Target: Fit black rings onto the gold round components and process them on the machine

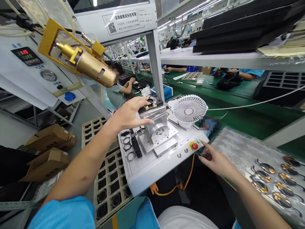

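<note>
My left hand point(128, 113) reaches over the metal fixture point(158, 122), thumb and fingers apart. Its fingertips are at the black holder point(152, 103) on top, which bears a round dark part; whether they touch it I cannot tell. On the front panel, the index finger of my right hand point(214, 159) rests at the green-lit button point(199, 141), beside the red emergency stop knob point(194, 146). The other right fingers are curled around something small and dark, too hidden to name. Black rings point(127, 146) and a black bar point(136, 147) lie left of the fixture.
A brass-coloured dispensing cylinder point(95, 68) hangs at upper left. A white fan point(190, 109) stands behind the fixture. Compartment trays point(111, 173) lie at left, and a clear tray point(234, 149) with several round cable-tailed parts at right. A co-worker point(116, 92) sits beyond.
</note>
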A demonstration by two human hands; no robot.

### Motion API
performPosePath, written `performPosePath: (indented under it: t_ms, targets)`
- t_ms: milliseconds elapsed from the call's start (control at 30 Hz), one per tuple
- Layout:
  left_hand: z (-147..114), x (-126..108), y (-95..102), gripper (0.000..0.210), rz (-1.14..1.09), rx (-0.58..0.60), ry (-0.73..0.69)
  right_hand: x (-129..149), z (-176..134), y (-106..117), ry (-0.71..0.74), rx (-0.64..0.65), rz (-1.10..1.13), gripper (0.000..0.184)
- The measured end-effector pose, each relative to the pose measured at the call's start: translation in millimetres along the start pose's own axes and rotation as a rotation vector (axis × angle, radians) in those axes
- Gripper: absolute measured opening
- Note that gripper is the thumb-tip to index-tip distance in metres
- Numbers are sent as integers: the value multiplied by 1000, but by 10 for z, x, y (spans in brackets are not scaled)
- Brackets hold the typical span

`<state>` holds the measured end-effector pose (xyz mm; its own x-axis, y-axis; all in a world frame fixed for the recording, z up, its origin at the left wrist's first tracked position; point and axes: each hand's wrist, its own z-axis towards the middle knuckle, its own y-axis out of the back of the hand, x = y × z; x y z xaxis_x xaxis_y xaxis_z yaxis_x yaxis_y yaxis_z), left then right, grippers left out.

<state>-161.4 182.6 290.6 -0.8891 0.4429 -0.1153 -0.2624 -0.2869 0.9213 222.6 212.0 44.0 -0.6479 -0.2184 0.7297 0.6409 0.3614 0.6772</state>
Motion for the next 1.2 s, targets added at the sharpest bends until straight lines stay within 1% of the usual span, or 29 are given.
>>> performPosePath:
  t_ms: [33, 67, 100, 133, 167, 233, 267, 300, 333, 367, 400, 467, 500, 533, 567, 600, 633, 700, 733, 833, 900, 933, 967, 1000, 1033, 1100, 1133, 1167, 1200]
  targets:
    - [-31, 21, 32, 83, -34, 2, 1, -6, 19, -47, 11, 19, -61, 84]
    - [-87, 27, 54, 81, -68, -22, 6, -10, 28, -92, 20, 32, -102, 86]
    - [-172, 12, 59, 81, -93, -74, 18, -12, 30, -133, 27, 39, -126, 86]
    - [-286, -28, 35, 80, -109, -151, 33, -15, 25, -171, 31, 37, -136, 86]
    - [-425, -95, -22, 80, -123, -257, 42, -20, 16, -204, 34, 33, -138, 85]
    - [-756, -304, -250, 69, -179, -457, 42, -36, 1, -259, 37, 21, -152, 84]
    - [-931, -439, -417, 59, -253, -560, 1, -45, -1, -279, 37, 13, -166, 84]
    - [-1100, -588, -611, 47, -367, -606, -32, -53, 1, -290, 35, 1, -178, 85]
    - [-1255, -745, -824, 38, -507, -577, -39, -60, 7, -292, 33, -14, -180, 85]
    - [-1388, -907, -1045, 35, -660, -515, -4, -64, 13, -283, 33, -27, -166, 85]
    - [-1497, -1068, -1264, 33, -803, -431, 104, -64, 15, -262, 35, -36, -135, 85]
    - [-1632, -1365, -1669, 24, -960, -241, 369, -46, -13, -196, 52, -42, -52, 82]
    - [-1662, -1493, -1845, 24, -1039, -166, 504, -25, -53, -161, 65, -39, -4, 79]
    - [-1674, -1603, -2000, 26, -1148, -121, 628, 3, -114, -134, 87, -30, 51, 75]
    - [-1672, -1693, -2134, 31, -1275, -100, 723, 39, -195, -122, 118, -17, 115, 72]
    - [-1662, -1766, -2248, 38, -1410, -89, 786, 81, -293, -132, 161, 0, 186, 70]
    - [-1647, -1822, -2345, 47, -1542, -91, 816, 127, -403, -167, 215, 17, 260, 72]
    - [-1614, -1898, -2495, 60, -1742, -97, 807, 225, -626, -309, 319, 27, 388, 80]
    - [-1596, -1922, -2554, 64, -1809, -104, 791, 270, -722, -405, 357, 5, 431, 84]
    - [-1539, -1961, -2680, 63, -1912, -136, 783, 346, -891, -665, 407, -122, 505, 87]
    - [-1503, -1962, -2718, 63, -1910, -136, 805, 306, -906, -686, 444, -155, 487, 87]
    - [-1490, -1956, -2721, 63, -1886, -121, 819, 246, -894, -620, 459, -145, 438, 86]
    - [-1482, -1945, -2716, 61, -1852, -100, 829, 153, -874, -501, 452, -141, 363, 82]
    - [-1480, -1931, -2704, 60, -1814, -79, 836, 25, -850, -331, 407, -161, 266, 73]
    - [-1484, -1915, -2687, 59, -1779, -65, 842, -135, -824, -120, 331, -201, 149, 63]
    - [-1510, -1879, -2654, 58, -1734, -70, 856, -527, -768, 362, 72, -395, -84, 35]
    - [-1528, -1862, -2641, 59, -1725, -80, 860, -734, -738, 597, -29, -466, -202, 28]
    - [-1548, -1847, -2631, 59, -1720, -86, 859, -929, -705, 807, -72, -498, -293, 26]
    - [-1566, -1835, -2623, 59, -1716, -88, 853, -1102, -669, 979, -76, -518, -316, 26]
